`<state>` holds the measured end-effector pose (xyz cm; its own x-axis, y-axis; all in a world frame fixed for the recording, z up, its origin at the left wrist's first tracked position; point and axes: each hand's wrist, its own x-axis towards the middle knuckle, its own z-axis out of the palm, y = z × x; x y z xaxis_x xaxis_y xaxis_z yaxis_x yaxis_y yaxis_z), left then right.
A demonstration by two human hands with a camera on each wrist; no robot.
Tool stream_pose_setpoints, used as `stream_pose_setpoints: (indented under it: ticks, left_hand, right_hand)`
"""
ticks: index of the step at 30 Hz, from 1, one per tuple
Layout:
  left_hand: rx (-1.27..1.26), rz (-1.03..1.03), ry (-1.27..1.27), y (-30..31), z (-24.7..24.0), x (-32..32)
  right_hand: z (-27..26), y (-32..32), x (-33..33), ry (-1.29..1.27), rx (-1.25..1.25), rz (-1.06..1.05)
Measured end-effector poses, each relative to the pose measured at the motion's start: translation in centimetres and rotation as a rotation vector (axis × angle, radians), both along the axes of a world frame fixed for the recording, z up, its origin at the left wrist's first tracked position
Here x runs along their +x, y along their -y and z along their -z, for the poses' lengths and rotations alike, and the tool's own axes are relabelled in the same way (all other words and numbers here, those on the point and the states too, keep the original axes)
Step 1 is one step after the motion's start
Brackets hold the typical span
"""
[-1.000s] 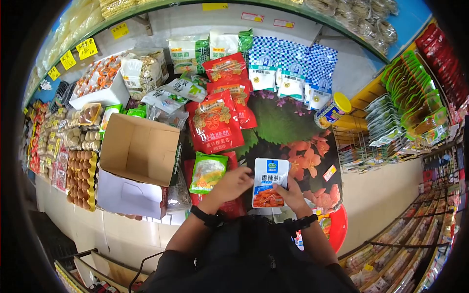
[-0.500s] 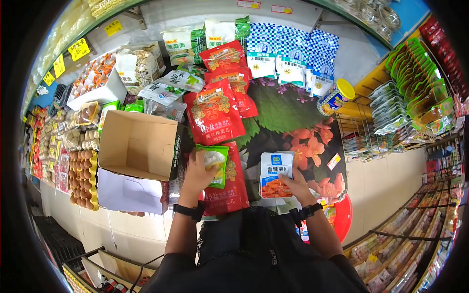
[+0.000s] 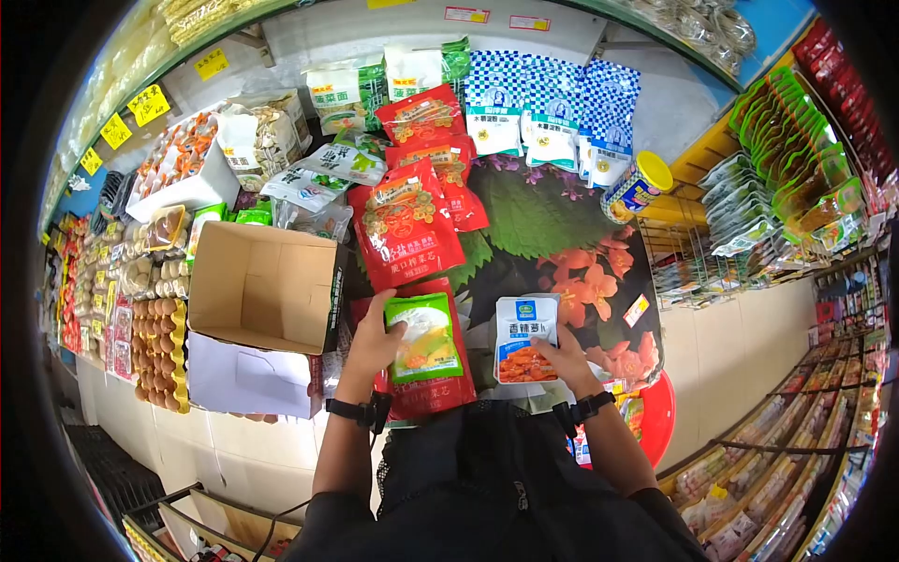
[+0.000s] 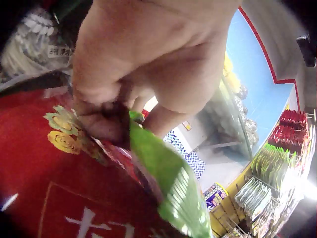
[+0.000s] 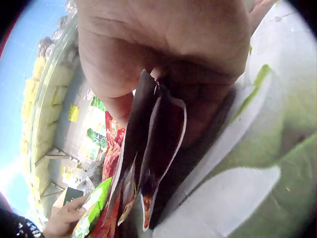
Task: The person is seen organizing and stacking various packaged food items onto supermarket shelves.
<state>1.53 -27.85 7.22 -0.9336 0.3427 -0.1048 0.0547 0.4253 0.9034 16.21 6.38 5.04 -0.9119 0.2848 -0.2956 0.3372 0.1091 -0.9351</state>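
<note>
My left hand [image 3: 373,345] pinches the left edge of a green and white food packet [image 3: 423,335], thumb on its front. In the left wrist view the curled fingers [image 4: 106,124] grip the green packet edge-on over a red pouch [image 4: 39,183]. More of that red pouch [image 3: 421,400] shows from under the packet in the head view. To the right, my right hand [image 3: 567,363] holds a white and blue pouch [image 3: 526,328] with a picture of orange-red food, thumb over its front. Two pouch edges [image 5: 148,148] stand close together beneath the hand in the right wrist view.
An open cardboard box [image 3: 267,281] stands left of the hands, beside an egg tray [image 3: 161,351]. Ahead lie red pouches [image 3: 407,225]; behind them stand blue-checked bags [image 3: 552,117]. A yellow-lidded can [image 3: 637,187] stands back right on the flower-patterned table [image 3: 534,220].
My left hand has moved left from beside the white pouch and taken hold of the green packet, shifting it rightward. My right hand keeps its hold on the white pouch.
</note>
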Motion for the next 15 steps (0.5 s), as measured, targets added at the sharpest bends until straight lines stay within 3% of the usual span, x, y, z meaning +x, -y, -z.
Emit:
stream_pose_setpoints:
  ticks: [5, 8, 15]
  left_hand:
    - [0.412, 0.161, 0.087, -2.2, -0.4, 1.4]
    - [0.227, 0.212, 0.030, -4.1, 0.5, 2.4]
    - [0.563, 0.228, 0.115, -8.3, -2.5, 0.5]
  right_hand:
    - [-0.5, -0.1, -0.3, 0.032, 0.065, -0.035]
    - [-0.8, 0.1, -0.2, 0.046, 0.010, -0.024]
    - [0.4, -1.4, 1.4, -0.077, -0.036, 0.107]
